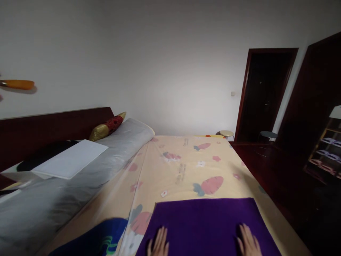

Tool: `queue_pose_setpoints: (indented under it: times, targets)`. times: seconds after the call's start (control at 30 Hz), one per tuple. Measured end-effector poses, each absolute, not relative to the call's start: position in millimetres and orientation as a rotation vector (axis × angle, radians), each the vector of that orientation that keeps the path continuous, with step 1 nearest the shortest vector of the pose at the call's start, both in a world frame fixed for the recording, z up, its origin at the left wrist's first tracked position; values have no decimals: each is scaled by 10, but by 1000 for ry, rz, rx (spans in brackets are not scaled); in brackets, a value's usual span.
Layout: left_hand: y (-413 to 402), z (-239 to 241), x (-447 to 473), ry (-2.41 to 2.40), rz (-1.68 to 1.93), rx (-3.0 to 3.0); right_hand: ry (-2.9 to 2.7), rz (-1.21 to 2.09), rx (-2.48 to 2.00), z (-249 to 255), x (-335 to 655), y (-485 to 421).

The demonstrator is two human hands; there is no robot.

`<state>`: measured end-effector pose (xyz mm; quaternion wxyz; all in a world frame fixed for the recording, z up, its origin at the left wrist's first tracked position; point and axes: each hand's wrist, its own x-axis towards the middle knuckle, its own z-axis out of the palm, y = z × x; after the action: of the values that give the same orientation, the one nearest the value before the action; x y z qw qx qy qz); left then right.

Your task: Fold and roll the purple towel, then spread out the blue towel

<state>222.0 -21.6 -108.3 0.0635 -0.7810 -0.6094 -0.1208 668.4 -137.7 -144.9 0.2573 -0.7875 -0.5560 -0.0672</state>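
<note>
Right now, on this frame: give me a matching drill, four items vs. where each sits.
Things:
1. purple cloth
2. red-gold cushion
3. white flat board
4. round stool

Places:
A. on the floor past the bed's far end
B. against the headboard
C. on the grey bedding
D. under both hands

Pairs: 1-D, 2-B, 3-C, 4-A

Left hand and right hand lie flat on the cloth.

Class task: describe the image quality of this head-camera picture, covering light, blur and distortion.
Head view: dim, soft light, brightest on the white wall; the doorway is nearly black; straight lines bow toward the edges; the left hand and right hand on the purple cloth look slightly soft.
</note>
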Motion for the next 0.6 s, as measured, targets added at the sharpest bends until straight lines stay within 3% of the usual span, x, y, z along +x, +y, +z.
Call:
queue_pose_setpoints:
  times: [0.13,0.23,0.33,0.5,0.6]
  targets:
    - [-160,-1161,3391,-1615,-423,-2659,-1965,118,-1810,-1211,5541,-648]
    - [-105,-1195,3738,-1450,-429,-2819,-2096,215,-1715,-1173,5344,-442]
    - [35,-1094,3425,-1466,-388,-2820,-2018,200,-1853,-1240,5912,-543]
    - [316,-900,2267,-1996,-197,-2325,-1630,-18,-2202,-1505,7430,-1089]
    - [389,-925,1990,-2033,-181,-2137,-1566,-171,-2198,-1631,7683,-1190]
